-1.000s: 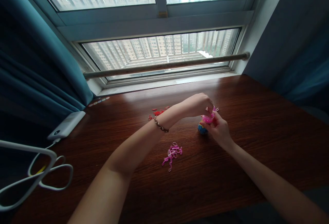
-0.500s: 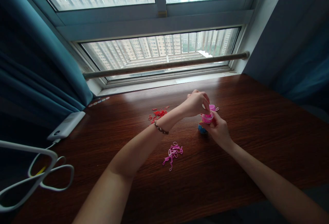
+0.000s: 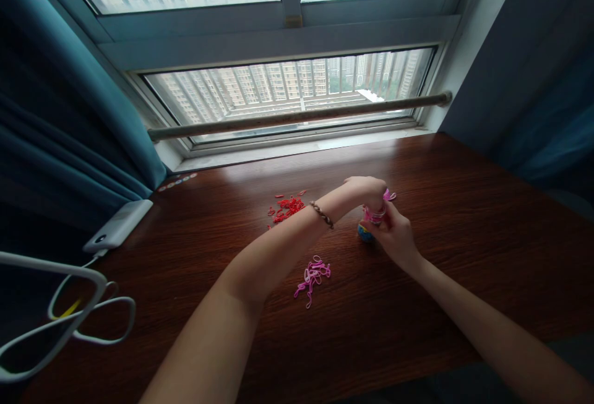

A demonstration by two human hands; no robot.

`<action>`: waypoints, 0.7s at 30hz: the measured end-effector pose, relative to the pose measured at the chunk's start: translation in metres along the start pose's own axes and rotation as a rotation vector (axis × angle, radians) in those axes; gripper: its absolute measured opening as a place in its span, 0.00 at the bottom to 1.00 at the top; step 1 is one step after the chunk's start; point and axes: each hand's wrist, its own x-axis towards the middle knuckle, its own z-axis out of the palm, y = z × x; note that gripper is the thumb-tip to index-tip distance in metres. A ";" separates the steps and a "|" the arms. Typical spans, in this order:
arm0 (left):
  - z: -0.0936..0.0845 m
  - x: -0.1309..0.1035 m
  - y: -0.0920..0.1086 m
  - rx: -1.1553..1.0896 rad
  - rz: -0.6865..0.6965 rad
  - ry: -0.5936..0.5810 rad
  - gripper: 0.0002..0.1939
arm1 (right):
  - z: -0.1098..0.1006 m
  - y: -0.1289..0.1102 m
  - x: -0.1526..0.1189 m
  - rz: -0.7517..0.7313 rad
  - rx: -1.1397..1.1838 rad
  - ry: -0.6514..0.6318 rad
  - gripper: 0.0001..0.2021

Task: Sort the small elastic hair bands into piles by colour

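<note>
My right hand (image 3: 394,234) is closed round a small clear container (image 3: 375,215) with pink bands in it, held upright over the table. My left hand (image 3: 369,190) reaches across from the left, bent down over the container's mouth, its fingertips hidden behind the hand. Just under the container sits a blue and yellow item (image 3: 365,232), partly covered by my right fingers. Another pink item (image 3: 388,195) shows behind my hands. A pile of pink bands (image 3: 313,277) lies nearer to me, and a pile of red bands (image 3: 288,207) is beyond my left forearm.
The brown wooden table (image 3: 445,231) reaches the window sill. At its left lie a white power bank (image 3: 118,226) and a looped white cable (image 3: 104,337), beside a blue curtain (image 3: 69,82). A metal rail (image 3: 301,118) crosses the window.
My left hand has moved right and down onto the container's mouth, its forearm shifting right too. My right hand holds the container in nearly the same place.
</note>
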 end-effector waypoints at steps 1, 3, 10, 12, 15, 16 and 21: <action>-0.001 0.000 0.003 0.029 -0.041 0.019 0.26 | 0.000 0.000 0.000 0.006 0.005 0.005 0.17; -0.002 -0.001 0.003 0.037 -0.056 0.061 0.25 | -0.001 0.001 0.000 0.015 0.010 0.010 0.17; 0.008 -0.007 -0.027 -0.409 0.214 0.122 0.21 | -0.001 -0.003 0.000 0.015 0.047 0.002 0.22; 0.010 -0.011 -0.034 -0.568 0.226 0.131 0.21 | -0.001 -0.003 0.000 0.015 0.059 0.003 0.22; 0.013 -0.021 -0.040 -0.775 0.238 0.148 0.20 | -0.001 -0.004 -0.001 0.025 0.058 -0.008 0.21; 0.014 -0.025 -0.042 -0.826 0.244 0.170 0.20 | -0.001 -0.003 -0.002 0.028 0.057 -0.010 0.21; 0.033 -0.055 -0.054 -0.921 0.246 0.341 0.13 | 0.002 -0.002 -0.003 0.028 0.075 0.010 0.22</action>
